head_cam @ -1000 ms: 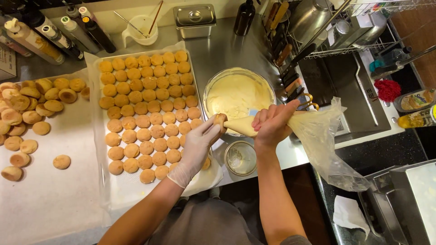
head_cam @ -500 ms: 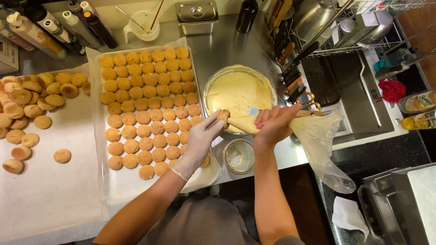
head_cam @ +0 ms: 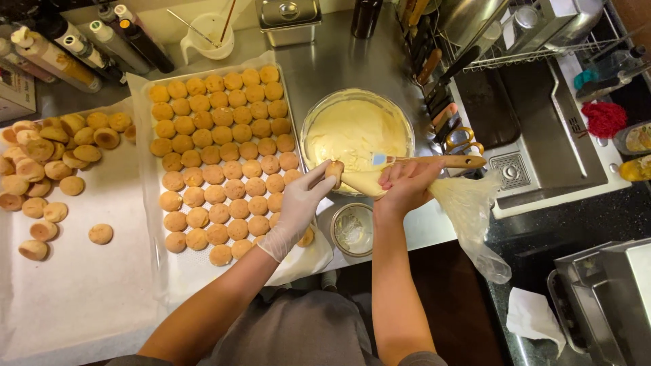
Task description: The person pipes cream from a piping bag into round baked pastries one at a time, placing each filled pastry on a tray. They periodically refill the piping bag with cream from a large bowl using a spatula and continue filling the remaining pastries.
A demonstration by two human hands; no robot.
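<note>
You are wearing a thin matt white glove on your left hand (head_cam: 298, 210). Your right hand (head_cam: 407, 186) is squeezing a clear, crinkled plastic piping bag (head_cam: 468, 210). The cream (head_cam: 352, 129) is looking smooth and glossy, and the counter (head_cam: 346, 57) is showing brushed metal.

a: warm indoor light from above, bright glare on the steel counter (head_cam: 352, 61).
b: sharp centre, mild bending at the edges, dark lower right corner, soft shadows under the arms.
</note>
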